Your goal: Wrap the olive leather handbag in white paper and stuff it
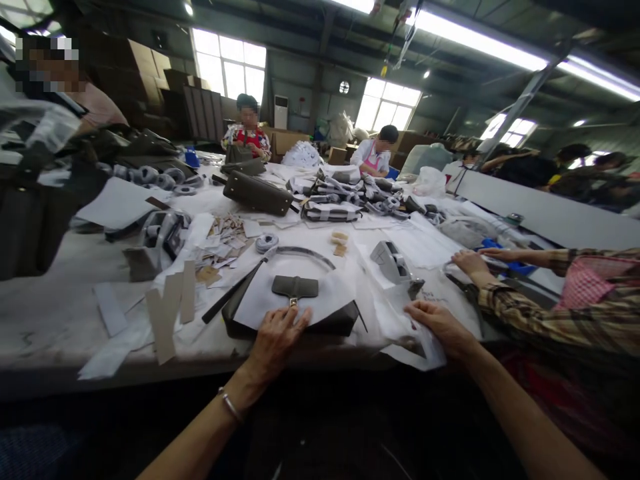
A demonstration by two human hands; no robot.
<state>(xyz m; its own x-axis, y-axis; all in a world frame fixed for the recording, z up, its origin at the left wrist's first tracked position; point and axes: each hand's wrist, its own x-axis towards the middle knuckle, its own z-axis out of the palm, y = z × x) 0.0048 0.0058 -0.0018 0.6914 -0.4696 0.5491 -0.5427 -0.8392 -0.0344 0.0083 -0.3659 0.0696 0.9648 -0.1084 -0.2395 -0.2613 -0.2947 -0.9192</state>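
My left hand (280,339) lies with its fingers stretched over the lower front of a dark olive handbag (340,325), just below a gold clasp (293,302). A white sheet (255,301) covers much of the bag's front, and the bag's dark flap tab (295,286) rests on top of it. The wrapped handle (310,254) arches behind the tab. To the right, near the table edge, my right hand (445,325) is closed in a pinch on a thin white wrapping sheet (425,357), which hangs from the fingers. A tape dispenser (391,261) stands beyond that hand.
Grey cardboard strips (163,317) and paper scraps (230,243) lie left of the bag. A co-worker's hands (473,263) are close on the right. More bags (257,193) and wrapped pieces (345,190) cover the table's far part, where other people sit.
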